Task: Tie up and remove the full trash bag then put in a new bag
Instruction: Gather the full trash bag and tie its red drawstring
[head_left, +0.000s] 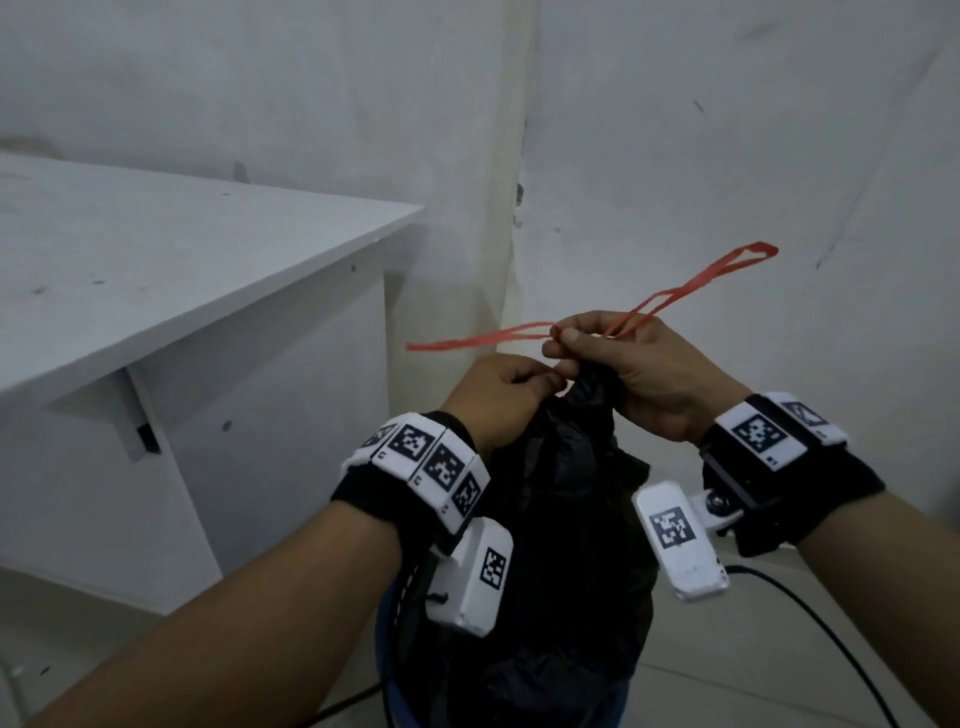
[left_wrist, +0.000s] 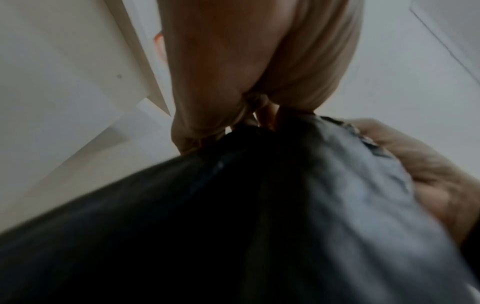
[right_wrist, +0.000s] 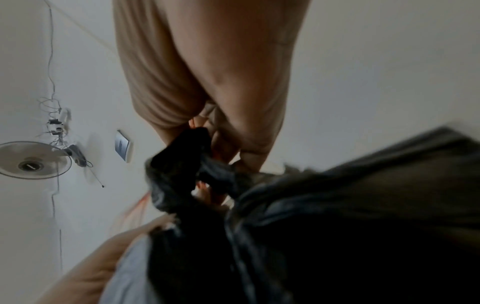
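A full black trash bag (head_left: 561, 519) stands in a blue bin (head_left: 387, 654) below my wrists, its neck gathered at the top. Two red drawstring loops (head_left: 696, 283) stick out from the neck, one to the left (head_left: 467, 340), one up to the right. My left hand (head_left: 519, 387) pinches the drawstring at the gathered neck. My right hand (head_left: 576, 343) pinches the drawstring just above it, fingers curled. In the left wrist view the bag (left_wrist: 233, 216) fills the lower frame under my left hand (left_wrist: 249, 115). The right wrist view shows the bunched neck (right_wrist: 182, 164) below my right hand (right_wrist: 207, 127).
A white table (head_left: 156, 270) with a side panel stands at the left, close to the bin. White walls meet in a corner (head_left: 514, 208) right behind the bag. A black cable (head_left: 821, 623) runs across the tiled floor at the right. A fan (right_wrist: 33, 162) hangs on the wall.
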